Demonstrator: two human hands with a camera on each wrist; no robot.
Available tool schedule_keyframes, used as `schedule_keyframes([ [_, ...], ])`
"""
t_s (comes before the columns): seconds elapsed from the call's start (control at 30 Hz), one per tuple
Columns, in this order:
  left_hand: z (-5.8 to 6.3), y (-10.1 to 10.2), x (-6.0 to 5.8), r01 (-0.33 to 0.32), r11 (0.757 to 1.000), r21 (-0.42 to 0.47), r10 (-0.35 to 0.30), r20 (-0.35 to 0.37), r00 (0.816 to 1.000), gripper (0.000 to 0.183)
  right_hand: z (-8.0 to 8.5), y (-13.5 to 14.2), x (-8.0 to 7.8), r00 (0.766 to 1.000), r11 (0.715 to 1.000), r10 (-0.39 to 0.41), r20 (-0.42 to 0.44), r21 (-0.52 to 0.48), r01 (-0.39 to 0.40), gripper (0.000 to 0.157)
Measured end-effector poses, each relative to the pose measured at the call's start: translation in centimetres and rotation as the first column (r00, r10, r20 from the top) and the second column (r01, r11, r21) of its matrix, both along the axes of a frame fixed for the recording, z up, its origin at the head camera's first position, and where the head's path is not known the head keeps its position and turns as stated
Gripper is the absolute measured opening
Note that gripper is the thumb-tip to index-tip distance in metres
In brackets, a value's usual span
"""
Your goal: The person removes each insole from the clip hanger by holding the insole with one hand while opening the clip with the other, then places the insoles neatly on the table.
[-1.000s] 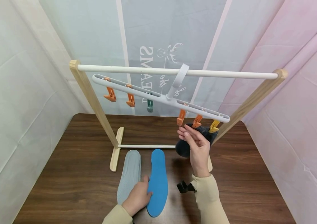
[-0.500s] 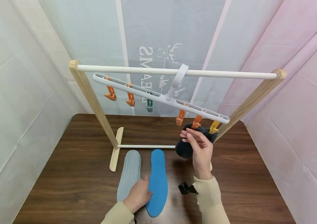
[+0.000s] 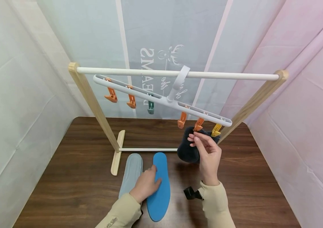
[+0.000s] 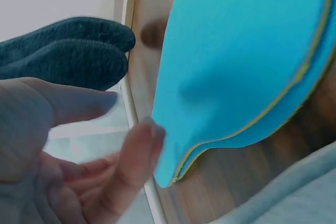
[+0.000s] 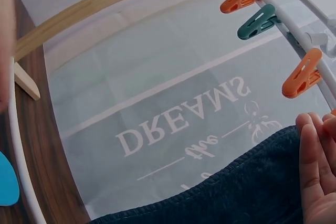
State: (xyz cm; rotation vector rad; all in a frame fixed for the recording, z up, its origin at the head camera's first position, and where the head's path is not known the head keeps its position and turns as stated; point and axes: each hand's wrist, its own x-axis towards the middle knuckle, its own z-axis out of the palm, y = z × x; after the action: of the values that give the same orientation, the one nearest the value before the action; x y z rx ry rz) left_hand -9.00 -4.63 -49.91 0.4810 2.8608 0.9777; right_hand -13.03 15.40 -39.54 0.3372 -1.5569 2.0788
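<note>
Two dark, fuzzy insoles (image 4: 79, 61) show in the left wrist view, one partly over the other. In the head view they hang from an orange clip (image 3: 198, 124) and a yellow clip (image 3: 216, 130) on a white clip hanger (image 3: 167, 102). My right hand (image 3: 208, 155) lies in front of the near dark insole (image 3: 188, 152), fingertips at its upper edge just below the orange clip. My left hand (image 3: 146, 183) is over a stacked pair of blue insoles (image 3: 161, 196), thumb and fingers apart. Beside them lies a grey insole (image 3: 132, 172), partly covered by the left sleeve.
The hanger hooks over the white rod (image 3: 138, 72) of a wooden-legged rack (image 3: 93, 104) on a dark wood table (image 3: 73, 190). Further orange clips (image 3: 131, 101) and a green clip (image 3: 151, 107) hang to the left. Pale cloth (image 3: 93, 31) surrounds the table.
My right hand has moved right and slightly down across the dark insole, uncovering more of it. My left hand has moved forward and right over the blue insoles.
</note>
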Motion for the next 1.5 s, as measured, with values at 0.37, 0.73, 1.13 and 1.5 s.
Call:
schedule_keyframes([
  [0.37, 0.3, 1.9, -3.8, 0.093, 0.973, 0.210, -0.095, -0.002, 0.995, 0.027, 0.2, 0.0, 0.5, 0.993, 0.997, -0.079, -0.088, -0.004, 0.079, 0.018],
  [0.73, 1.7, 3.1, -5.4, 0.128, 0.945, 0.301, -0.135, 0.002, 0.991, 0.040, 0.2, 0.0, 0.8, 0.984, 0.989, -0.149, -0.098, -0.024, 0.147, 0.017],
  [1.13, 2.3, 5.4, -6.8, 0.122, 0.885, 0.449, -0.148, 0.024, 0.989, 0.046, 0.1, 0.1, 0.9, 0.972, 0.975, -0.219, -0.090, -0.069, 0.213, 0.018],
  [1.5, 2.7, 6.5, -6.9, 0.083, 0.872, 0.482, -0.120, 0.047, 0.992, 0.037, 0.1, 0.3, 0.9, 0.969, 0.972, -0.227, -0.101, -0.084, 0.219, 0.018],
])
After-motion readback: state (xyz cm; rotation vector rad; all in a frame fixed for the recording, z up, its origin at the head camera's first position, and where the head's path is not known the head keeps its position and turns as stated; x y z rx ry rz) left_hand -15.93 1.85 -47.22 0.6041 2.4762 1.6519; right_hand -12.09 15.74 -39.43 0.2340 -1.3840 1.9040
